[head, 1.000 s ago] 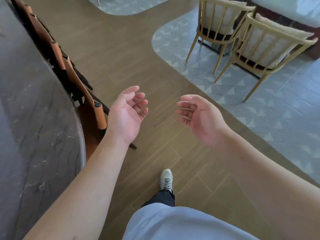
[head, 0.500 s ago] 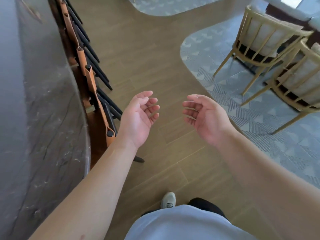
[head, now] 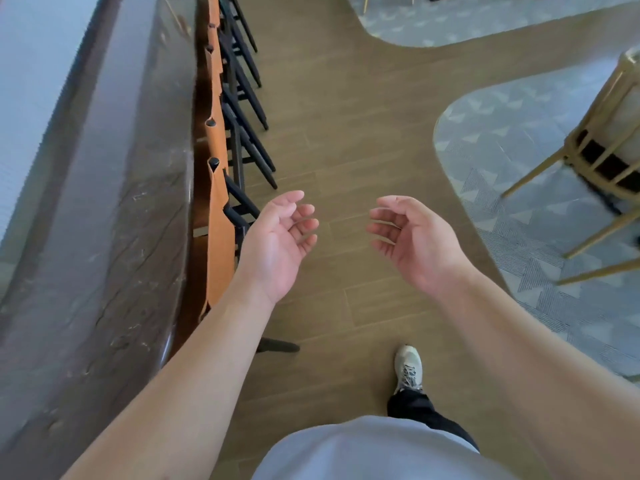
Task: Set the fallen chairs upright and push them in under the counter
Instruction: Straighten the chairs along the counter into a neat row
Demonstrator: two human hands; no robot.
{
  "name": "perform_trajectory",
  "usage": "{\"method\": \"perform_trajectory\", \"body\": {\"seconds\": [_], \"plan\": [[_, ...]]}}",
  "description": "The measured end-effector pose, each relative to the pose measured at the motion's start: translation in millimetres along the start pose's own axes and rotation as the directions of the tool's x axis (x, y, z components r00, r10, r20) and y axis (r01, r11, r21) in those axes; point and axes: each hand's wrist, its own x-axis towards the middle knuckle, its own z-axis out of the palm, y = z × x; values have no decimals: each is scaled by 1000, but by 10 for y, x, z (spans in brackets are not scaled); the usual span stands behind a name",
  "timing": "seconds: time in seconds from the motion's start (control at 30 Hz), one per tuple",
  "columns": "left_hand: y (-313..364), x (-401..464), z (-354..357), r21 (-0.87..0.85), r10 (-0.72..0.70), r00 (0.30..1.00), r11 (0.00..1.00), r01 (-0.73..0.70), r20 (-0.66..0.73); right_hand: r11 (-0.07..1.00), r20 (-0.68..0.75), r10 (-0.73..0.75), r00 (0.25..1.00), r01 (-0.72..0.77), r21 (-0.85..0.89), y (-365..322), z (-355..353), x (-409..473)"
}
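Hanging in the air over the wood floor [head: 346, 133], the left hand [head: 277, 244] and the right hand [head: 419, 244] face each other palm to palm, fingers loosely curled and holding nothing. The chairs [head: 221, 202] stand upright in a row along the dark stone counter [head: 114, 237], their orange leather backs tucked against its edge and their black legs angled out onto the floor. The nearest chair back lies just left of the left wrist, close but not touching it; the rest of the row runs away toward the top of the view. The right hand is well apart from the row. A pale sneaker [head: 408, 367] steps on the floor below the right hand, and a gold-framed chair [head: 595, 157] sits on the patterned carpet [head: 519, 202] at far right.
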Motion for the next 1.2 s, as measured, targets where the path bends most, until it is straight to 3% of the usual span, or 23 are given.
{"method": "perform_trajectory", "body": {"seconds": [0.2, 0.43, 0.8, 1.03, 1.2], "plan": [[-7, 385, 616, -35, 49, 995, 998, -52, -84, 996, 116, 56, 992, -48, -72, -652, -268, 667], [12, 659, 732, -80, 89, 969, 991, -111, -231, 985, 190, 150, 970, -129, -115, -897, -197, 1274], [292, 1460, 157, -185, 98, 879, 961, -205, -467, 940, 273, 283, 919, -210, -268, -761, 575, 2288], [1114, 2423, -492, -249, 141, 833, 916, -315, -535, 934, 280, 247, 928, -151, -323, -1027, 1351, 3323], [1599, 3068, -851, -252, 124, 837, 921, -297, -533, 924, 266, 242, 933, -137, -357, -1091, 2006, 3895]]}}
